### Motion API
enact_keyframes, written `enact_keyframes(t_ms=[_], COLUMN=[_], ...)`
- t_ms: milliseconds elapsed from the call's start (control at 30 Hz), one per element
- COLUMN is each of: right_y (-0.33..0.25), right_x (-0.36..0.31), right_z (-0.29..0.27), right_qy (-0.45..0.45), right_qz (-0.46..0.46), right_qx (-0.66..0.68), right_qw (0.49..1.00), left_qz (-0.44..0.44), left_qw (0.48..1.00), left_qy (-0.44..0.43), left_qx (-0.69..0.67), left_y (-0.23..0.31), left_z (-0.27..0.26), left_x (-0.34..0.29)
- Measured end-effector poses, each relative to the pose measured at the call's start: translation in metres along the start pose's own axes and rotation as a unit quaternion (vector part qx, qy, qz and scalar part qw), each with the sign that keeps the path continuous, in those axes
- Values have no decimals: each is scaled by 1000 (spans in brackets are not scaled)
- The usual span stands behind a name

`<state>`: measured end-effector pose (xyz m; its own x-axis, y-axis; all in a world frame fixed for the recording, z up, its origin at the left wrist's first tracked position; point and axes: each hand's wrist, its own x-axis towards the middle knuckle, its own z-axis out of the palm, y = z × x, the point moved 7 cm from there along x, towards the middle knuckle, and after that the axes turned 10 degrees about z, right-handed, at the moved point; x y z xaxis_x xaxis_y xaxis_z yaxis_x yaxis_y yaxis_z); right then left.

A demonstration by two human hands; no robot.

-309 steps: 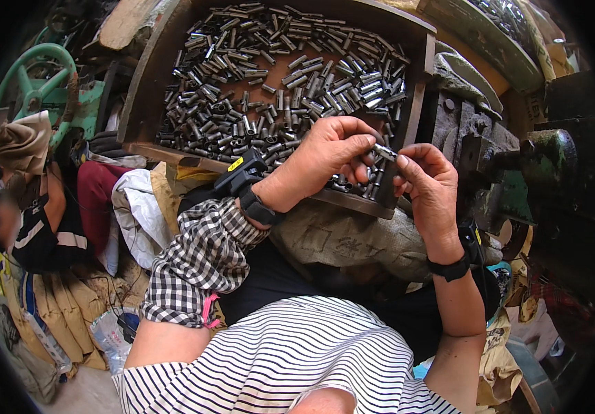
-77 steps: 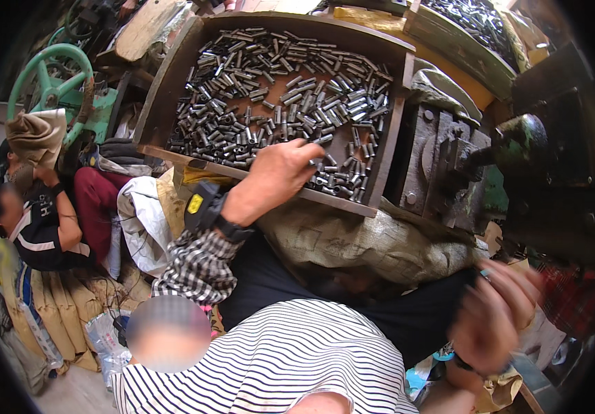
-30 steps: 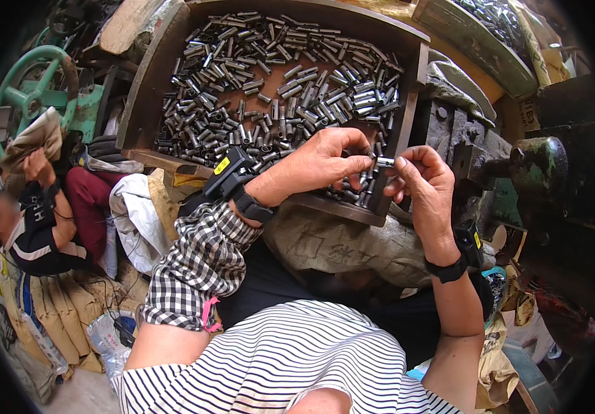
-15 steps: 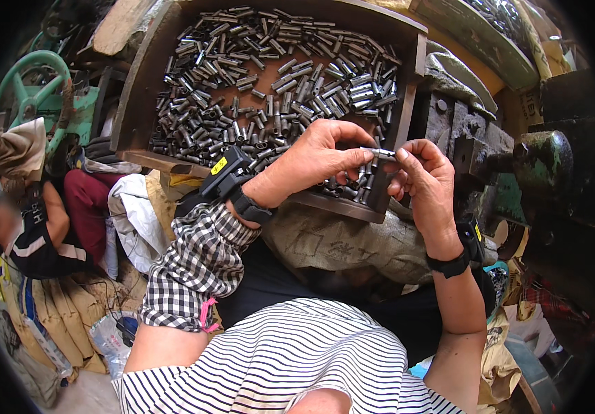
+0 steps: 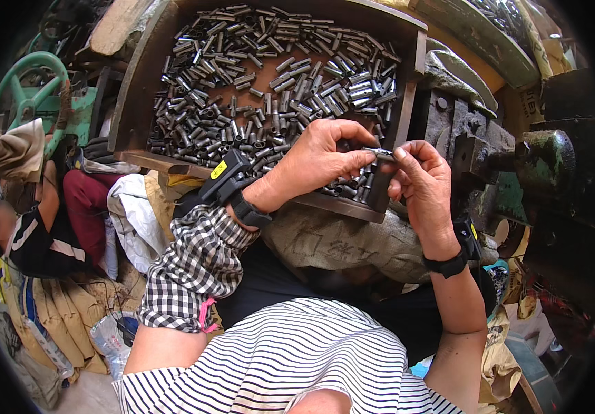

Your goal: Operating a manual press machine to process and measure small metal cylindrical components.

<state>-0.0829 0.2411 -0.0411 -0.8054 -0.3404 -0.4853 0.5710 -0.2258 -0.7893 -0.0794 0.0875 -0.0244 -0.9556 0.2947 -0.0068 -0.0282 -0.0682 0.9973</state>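
Between my two hands is a small metal tube (image 5: 380,153), shiny and slim, lying nearly level. The thumb and fingers of my left hand (image 5: 325,155) pinch its left end. At its other end, the thumb and forefinger of my right hand (image 5: 422,176) close on it, while the remaining fingers curl below. Both hands are over the near right corner of a wooden tray (image 5: 408,90). Loose metal tubes (image 5: 270,103) of similar look lie heaped in that tray, some partly hidden behind my left hand.
Right of the tray stands a dark, greasy machine (image 5: 549,165). A green handwheel (image 5: 28,96) is at the far left, with another person (image 5: 49,228) seated below it. A woven sack (image 5: 339,241) lies under the tray's near edge. Flattened cardboard (image 5: 63,310) is at lower left.
The tube has tilted slightly between my fingertips; my hands stay almost in place. At the left, the other person's arm has risen toward the cloth by the handwheel.
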Motion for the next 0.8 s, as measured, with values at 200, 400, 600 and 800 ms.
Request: enact_keyframes(t_ms=[200, 400, 600, 800], right_y=[14, 13, -36, -21], right_x=[-3, 3, 28, 59], right_z=[15, 25, 48, 79], right_qy=[-164, -116, 49, 120], right_qz=[141, 89, -265, -295], right_qx=[100, 2, -460, -809], right_qw=[971, 989, 846, 494], left_qz=[-70, -58, -89, -95], left_qw=[985, 988, 995, 980], left_qy=[-153, -135, 42, 104], left_qx=[-46, 55, 16, -139], left_y=[8, 9, 3, -3], left_z=[17, 7, -45, -63], left_x=[-8, -16, -22, -25])
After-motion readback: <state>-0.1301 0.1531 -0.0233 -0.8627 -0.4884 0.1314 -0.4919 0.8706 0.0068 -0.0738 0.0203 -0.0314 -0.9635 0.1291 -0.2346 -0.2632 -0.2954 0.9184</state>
